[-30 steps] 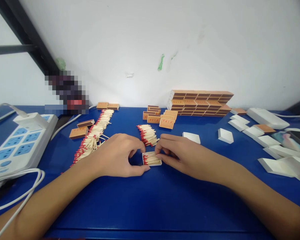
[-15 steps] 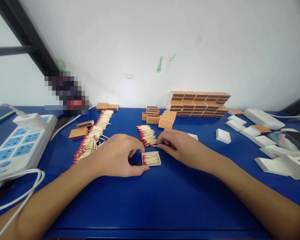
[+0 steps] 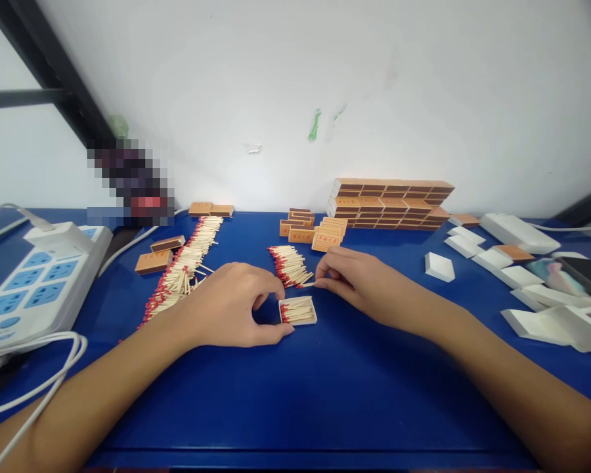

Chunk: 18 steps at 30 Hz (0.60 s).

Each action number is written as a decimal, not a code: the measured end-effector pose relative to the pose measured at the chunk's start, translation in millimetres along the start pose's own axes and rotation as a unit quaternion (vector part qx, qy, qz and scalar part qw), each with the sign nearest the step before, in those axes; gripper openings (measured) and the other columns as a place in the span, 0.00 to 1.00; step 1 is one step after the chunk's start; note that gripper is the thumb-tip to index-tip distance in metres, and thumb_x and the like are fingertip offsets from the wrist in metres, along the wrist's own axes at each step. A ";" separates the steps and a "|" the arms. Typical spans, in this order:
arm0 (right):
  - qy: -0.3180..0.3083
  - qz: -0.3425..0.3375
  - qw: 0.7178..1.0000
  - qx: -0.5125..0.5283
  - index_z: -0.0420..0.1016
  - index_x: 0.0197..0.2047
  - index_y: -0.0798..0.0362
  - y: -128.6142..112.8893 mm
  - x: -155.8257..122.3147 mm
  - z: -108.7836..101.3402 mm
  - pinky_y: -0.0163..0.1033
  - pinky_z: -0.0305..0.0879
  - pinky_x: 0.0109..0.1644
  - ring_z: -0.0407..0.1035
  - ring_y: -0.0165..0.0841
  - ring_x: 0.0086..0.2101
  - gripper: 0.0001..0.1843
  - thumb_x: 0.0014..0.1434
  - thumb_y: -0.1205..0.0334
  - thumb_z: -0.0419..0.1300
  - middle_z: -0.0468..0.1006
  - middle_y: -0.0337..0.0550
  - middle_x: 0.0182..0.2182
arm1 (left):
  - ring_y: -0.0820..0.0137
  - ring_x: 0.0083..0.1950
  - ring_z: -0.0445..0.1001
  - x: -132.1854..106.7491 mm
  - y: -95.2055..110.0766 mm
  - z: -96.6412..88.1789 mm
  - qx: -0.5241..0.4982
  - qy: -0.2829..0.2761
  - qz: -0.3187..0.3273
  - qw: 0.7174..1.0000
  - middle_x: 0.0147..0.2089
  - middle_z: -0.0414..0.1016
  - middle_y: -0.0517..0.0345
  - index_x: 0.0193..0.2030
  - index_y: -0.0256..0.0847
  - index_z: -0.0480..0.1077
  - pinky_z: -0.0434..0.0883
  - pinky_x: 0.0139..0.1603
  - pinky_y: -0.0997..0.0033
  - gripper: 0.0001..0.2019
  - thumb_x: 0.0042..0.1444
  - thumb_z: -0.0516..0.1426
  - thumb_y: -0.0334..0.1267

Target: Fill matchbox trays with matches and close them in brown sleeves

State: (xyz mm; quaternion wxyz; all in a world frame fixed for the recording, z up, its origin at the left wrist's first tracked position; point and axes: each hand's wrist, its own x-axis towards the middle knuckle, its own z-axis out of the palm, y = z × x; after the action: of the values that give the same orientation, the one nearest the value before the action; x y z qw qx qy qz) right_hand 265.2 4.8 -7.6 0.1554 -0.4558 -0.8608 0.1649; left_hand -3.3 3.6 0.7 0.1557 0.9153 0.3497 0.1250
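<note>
My left hand point(image 3: 234, 305) curls round the left end of a small white matchbox tray point(image 3: 303, 323), thumb at the near corner and fingers at the far one. Inside the tray lie several matches point(image 3: 298, 311), their red heads toward the left. Just beyond it is a small pile of matches point(image 3: 290, 265) with heads also to the left. At the near right edge of that pile my right hand point(image 3: 357, 276) pinches the pale end of a match point(image 3: 308, 284). Whether it is one match or more is hard to see.
A long row of matches point(image 3: 197, 253) runs along the left, beside orange matchboxes point(image 3: 155, 261). Matchbox sleeves point(image 3: 328, 234) stand behind the pile, and stacked matchboxes point(image 3: 389, 203) line the wall. White trays point(image 3: 440, 267) lie right; a power strip point(image 3: 44, 289) sits left.
My right hand has shifted slightly right, away from the small pile, drawing a match outward. My left hand and the tray stay where they were.
</note>
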 end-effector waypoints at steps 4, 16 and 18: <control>0.007 -0.010 1.000 0.020 0.74 0.41 0.50 -14.3 -5.2 -3.6 0.39 0.60 0.38 0.67 0.34 0.34 0.09 0.74 0.57 0.56 0.75 0.41 0.35 | 0.73 0.28 0.67 -0.1 0.5 -0.1 -0.001 0.004 -0.002 1.000 0.28 0.72 0.64 0.39 0.42 0.80 0.58 0.30 0.69 0.13 0.55 0.66 0.49; 0.042 -0.009 0.999 0.007 0.76 0.51 0.50 4.7 1.4 7.6 0.40 0.65 0.43 0.69 0.34 0.38 0.07 0.72 0.61 0.60 0.74 0.43 0.41 | 0.74 0.27 0.65 0.1 -0.3 0.4 -0.003 0.003 0.004 1.000 0.27 0.71 0.65 0.38 0.42 0.79 0.56 0.29 0.69 0.14 0.56 0.66 0.51; 0.025 -0.006 1.000 0.007 0.76 0.49 0.49 8.1 2.4 8.9 0.39 0.64 0.41 0.69 0.34 0.37 0.06 0.72 0.61 0.59 0.73 0.43 0.40 | 0.74 0.26 0.64 -0.3 -0.3 0.4 -0.004 0.003 0.005 1.000 0.26 0.70 0.65 0.37 0.42 0.79 0.55 0.29 0.69 0.13 0.55 0.66 0.50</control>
State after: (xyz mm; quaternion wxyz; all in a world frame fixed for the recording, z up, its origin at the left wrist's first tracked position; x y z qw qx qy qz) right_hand 266.2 9.8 -18.7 0.1811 -0.4538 -0.8579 0.1591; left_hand -3.6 3.6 0.2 0.1574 0.9159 0.3454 0.1302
